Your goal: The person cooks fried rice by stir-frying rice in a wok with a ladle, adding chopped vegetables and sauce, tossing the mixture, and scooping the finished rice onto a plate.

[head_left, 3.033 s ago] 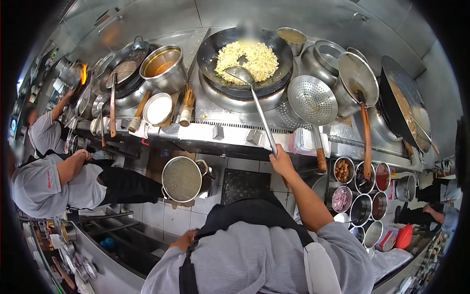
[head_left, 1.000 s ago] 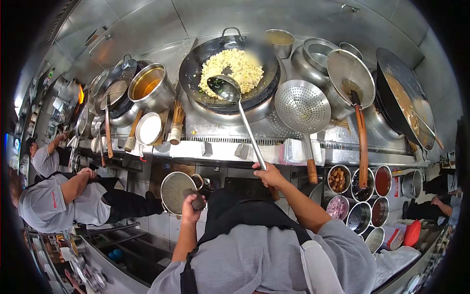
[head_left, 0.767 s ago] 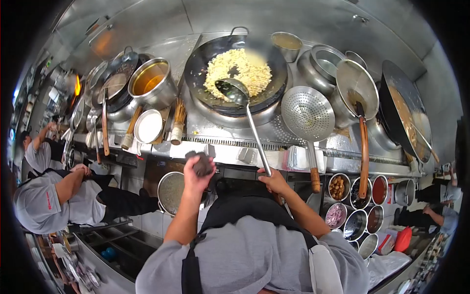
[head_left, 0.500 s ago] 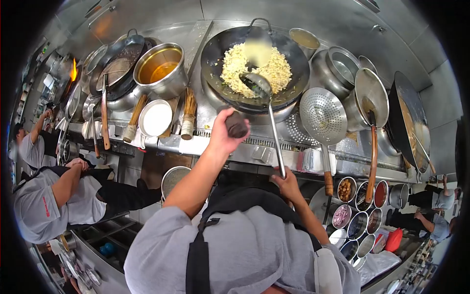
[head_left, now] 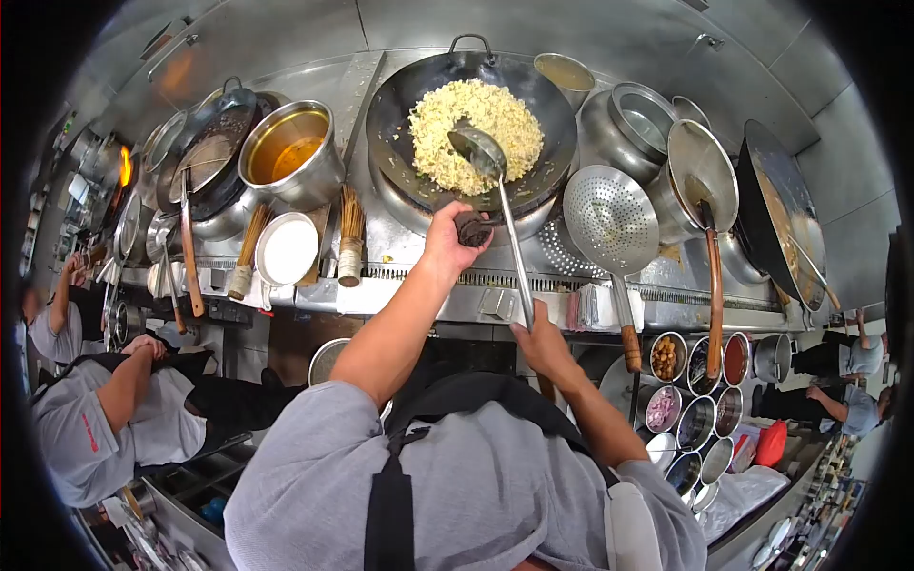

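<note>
My left hand [head_left: 451, 240] is closed around the dark, stubby handle [head_left: 473, 228] at the near side of a large black wok [head_left: 381, 124]. A yellowish mound of what looks like fried rice [head_left: 519, 124] with green specks lies in the wok. My right hand [head_left: 545, 340] grips the long steel shaft of a ladle [head_left: 514, 249]. The ladle's bowl [head_left: 479, 152] is down against the rice, and its handle end runs below the hand.
Left of the wok stand a pot of amber liquid [head_left: 286, 162], bamboo brushes [head_left: 350, 247] and a white-filled bowl [head_left: 288, 249]. To the right are a perforated skimmer [head_left: 610, 219], a strainer [head_left: 703, 171] and several ingredient tins [head_left: 664, 407]. A person [head_left: 124, 400] stands at left.
A clump of rice that was in the air above the wok is now down with the rest. The view has shifted, and my right hand sits higher against the counter edge.
</note>
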